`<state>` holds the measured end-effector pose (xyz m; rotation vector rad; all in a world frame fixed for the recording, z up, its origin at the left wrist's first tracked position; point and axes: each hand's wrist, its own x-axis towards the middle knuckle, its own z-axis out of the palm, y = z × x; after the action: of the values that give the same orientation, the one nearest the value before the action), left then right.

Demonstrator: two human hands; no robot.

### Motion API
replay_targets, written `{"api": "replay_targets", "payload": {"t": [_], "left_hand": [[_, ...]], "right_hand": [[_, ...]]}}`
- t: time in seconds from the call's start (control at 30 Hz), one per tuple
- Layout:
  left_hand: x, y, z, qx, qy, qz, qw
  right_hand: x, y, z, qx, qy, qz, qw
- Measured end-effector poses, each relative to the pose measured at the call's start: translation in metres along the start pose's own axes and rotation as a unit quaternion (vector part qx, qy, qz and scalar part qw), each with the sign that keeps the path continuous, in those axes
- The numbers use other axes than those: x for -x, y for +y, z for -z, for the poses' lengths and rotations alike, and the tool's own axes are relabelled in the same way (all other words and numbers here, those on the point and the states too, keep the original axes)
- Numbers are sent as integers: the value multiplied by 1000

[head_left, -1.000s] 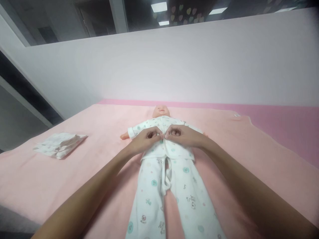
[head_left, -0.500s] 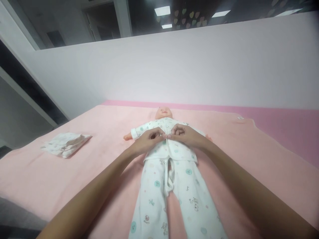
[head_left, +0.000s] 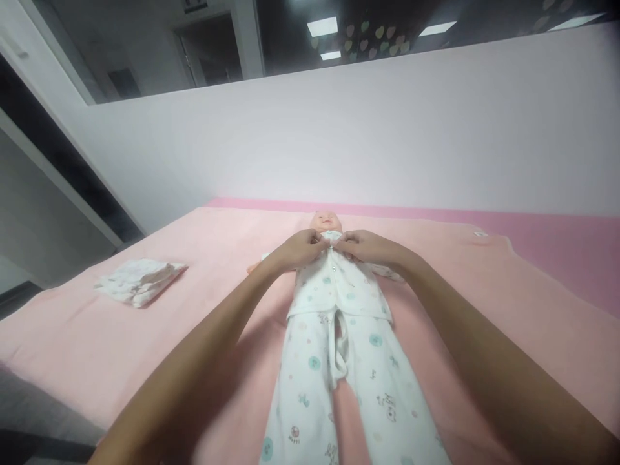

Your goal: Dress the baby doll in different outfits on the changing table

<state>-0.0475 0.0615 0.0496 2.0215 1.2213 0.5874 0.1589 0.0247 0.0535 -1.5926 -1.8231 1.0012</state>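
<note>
A baby doll [head_left: 326, 221] lies on its back with its head away from me. It wears a white printed jacket [head_left: 339, 294] with a front opening down the middle and matching split-crotch trousers [head_left: 310, 381]. My left hand [head_left: 301, 249] is closed in a pinch on the jacket's front edge at the upper chest. Pinching the opposite side of the same edge, my right hand [head_left: 367, 248] almost meets it, fingertips close together. A button [head_left: 334, 268] shows on the front just below my hands. The doll's arms are partly hidden behind my hands.
A pink blanket [head_left: 213, 258] covers the surface under the doll. To the left lies a folded printed cloth [head_left: 138, 281]. A white wall panel [head_left: 363, 135] rises behind, with dark glass above it. Pink padding [head_left: 562, 258] borders the blanket at right.
Both hands have moved up the jacket front, from the belly to the upper chest near the neck. They pinch the fabric there. The view has shifted slightly.
</note>
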Motion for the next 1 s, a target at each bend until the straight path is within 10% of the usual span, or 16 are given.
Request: {"api": "replay_targets", "payload": {"t": [1.0], "left_hand": [[-18,-5,2,100,-69,49,991]], "right_hand": [[-25,33,-10,-62,43,49,996]]}}
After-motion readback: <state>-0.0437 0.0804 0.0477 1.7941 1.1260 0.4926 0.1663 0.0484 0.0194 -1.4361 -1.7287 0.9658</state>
